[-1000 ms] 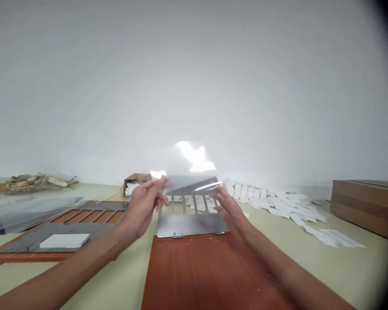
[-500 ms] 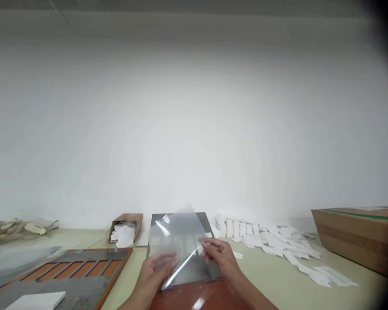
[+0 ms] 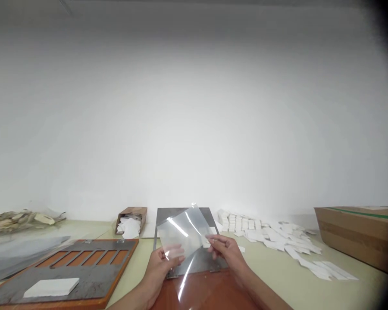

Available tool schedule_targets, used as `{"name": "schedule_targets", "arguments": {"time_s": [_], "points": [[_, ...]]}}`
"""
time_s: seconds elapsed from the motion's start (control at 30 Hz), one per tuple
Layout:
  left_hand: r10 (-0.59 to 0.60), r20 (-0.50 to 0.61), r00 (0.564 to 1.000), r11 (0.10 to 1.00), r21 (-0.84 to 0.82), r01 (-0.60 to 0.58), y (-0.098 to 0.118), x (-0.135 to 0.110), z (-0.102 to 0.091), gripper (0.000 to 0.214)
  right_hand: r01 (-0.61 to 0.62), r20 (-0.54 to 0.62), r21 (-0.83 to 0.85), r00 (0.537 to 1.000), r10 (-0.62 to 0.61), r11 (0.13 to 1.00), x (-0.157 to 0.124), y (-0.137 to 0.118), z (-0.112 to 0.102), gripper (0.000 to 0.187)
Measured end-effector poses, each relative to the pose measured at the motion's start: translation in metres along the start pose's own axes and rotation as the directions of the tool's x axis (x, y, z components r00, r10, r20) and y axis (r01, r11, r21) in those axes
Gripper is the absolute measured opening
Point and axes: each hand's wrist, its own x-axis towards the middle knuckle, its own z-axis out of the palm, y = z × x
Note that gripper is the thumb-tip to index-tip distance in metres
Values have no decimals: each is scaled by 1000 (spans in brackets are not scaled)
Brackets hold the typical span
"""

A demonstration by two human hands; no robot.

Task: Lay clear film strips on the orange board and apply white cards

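Both my hands hold a clear plastic sheet (image 3: 181, 234) up by its lower corners, and it catches bright glare. My left hand (image 3: 163, 269) grips the near left part, and my right hand (image 3: 226, 253) pinches the right edge between thumb and fingers. Behind the sheet lies a grey metal plate (image 3: 194, 262), hinged to a reddish-brown wooden board (image 3: 207, 293) below my hands. The plate's slots are hard to make out through the plastic.
To the left lies a slotted metal-faced board (image 3: 84, 275) holding a white block (image 3: 51, 287). Loose white paper slips (image 3: 265, 241) spread to the right, before a cardboard box (image 3: 355, 237). Further back are a small box of white paper (image 3: 130, 224) and dried plant pieces (image 3: 19, 220).
The sheet has dropped from high above the plate to just over it and now faces more flatly. My hands have come closer to my body, and the table sits lower in the view.
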Motion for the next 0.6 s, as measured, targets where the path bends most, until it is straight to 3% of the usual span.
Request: {"name": "schedule_targets", "arguments": {"time_s": [0.2,0.3,0.47,0.53,0.6], "points": [[-108,73,991,994,-27,110,8,-5,1,56,-36,-57,33,998,38,999,-4,-4,-1,53],[-119,101,988,993,-17,121,11,-7,3,45,-46,-80,40,996,49,998,-4,-4,-3,53],[-112,66,992,993,-21,114,9,-5,1,38,-79,-90,10,993,80,997,-3,-1,-5,61],[-116,43,992,993,-28,117,8,-4,0,40,-58,-118,-51,992,52,997,-3,-1,-7,70],[-117,25,993,993,-31,117,8,-3,-1,41,44,-150,-256,985,-85,966,-3,-4,-10,80]]}}
